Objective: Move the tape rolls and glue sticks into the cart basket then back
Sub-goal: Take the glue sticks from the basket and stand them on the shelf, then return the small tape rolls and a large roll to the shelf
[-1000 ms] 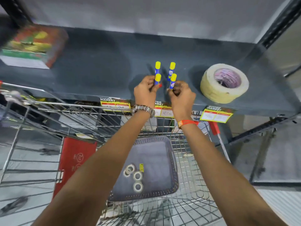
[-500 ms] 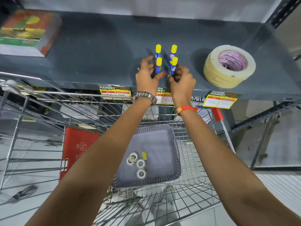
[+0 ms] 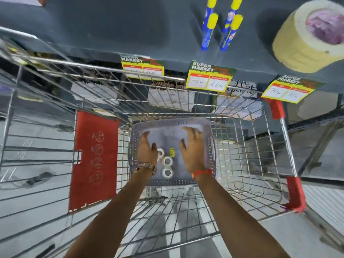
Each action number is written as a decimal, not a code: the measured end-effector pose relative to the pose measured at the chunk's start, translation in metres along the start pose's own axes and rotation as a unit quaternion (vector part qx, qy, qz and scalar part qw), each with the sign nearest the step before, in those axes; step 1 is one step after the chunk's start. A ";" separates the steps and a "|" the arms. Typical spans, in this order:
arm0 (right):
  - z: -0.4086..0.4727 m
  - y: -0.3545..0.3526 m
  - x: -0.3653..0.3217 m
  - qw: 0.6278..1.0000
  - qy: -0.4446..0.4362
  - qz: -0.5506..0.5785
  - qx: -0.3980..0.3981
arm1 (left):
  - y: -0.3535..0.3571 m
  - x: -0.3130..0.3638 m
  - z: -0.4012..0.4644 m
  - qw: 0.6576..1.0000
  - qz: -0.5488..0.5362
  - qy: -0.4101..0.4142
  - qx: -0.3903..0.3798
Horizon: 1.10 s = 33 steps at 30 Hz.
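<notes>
Dark grey shelf [image 3: 111,25], yellow "SUPER MARKET" price tags [image 3: 208,79]; left hand [image 3: 147,148] and right hand [image 3: 193,146] both spread, empty, over small white tape rolls [image 3: 167,167] in grey perforated plastic basket [image 3: 212,146].

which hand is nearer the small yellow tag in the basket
Right. The right hand hovers just right of the small yellow tag; the left hand is further left, across a small white tape roll.

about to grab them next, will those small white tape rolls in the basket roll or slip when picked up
The small white tape rolls lie flat on their faces, so they probably won't roll unless tipped on edge. They look light, and their open cores should suit a pinch. The basket floor looks smooth, so they may slide.
</notes>
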State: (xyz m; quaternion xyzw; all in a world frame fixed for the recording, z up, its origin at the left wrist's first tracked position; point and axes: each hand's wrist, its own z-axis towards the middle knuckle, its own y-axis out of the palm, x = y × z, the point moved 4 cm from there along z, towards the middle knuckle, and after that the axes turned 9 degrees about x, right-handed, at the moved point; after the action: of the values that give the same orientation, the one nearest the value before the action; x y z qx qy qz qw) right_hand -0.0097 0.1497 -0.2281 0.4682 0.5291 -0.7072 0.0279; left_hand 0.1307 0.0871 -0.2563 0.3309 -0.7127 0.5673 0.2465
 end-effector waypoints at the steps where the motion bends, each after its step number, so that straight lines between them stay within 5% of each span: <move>1: -0.006 0.018 0.012 0.997 0.004 -0.028 -0.075 | 0.004 -0.018 0.002 0.999 0.046 -0.017 -0.021; 4: -0.022 0.062 0.040 0.961 -0.017 -0.120 -0.249 | 0.021 -0.055 0.013 0.988 0.125 -0.011 -0.091; 9: -0.035 0.107 0.069 0.936 0.009 -0.150 -0.318 | 0.060 -0.087 0.023 0.972 0.120 0.042 -0.197; 23: -0.034 0.142 0.068 0.950 0.006 -0.199 -0.239 | 0.072 -0.098 0.032 0.970 0.150 0.089 -0.167; 33: -0.012 0.063 0.016 0.987 0.007 -0.116 -0.114 | 0.004 -0.043 0.040 0.988 0.081 0.090 -0.093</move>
State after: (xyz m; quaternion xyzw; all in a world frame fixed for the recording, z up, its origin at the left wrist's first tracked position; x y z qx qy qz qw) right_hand 0.0225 0.1387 -0.2845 0.4024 0.6570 -0.6375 -0.0055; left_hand 0.1569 0.0572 -0.2999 0.1949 -0.7618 0.5441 0.2927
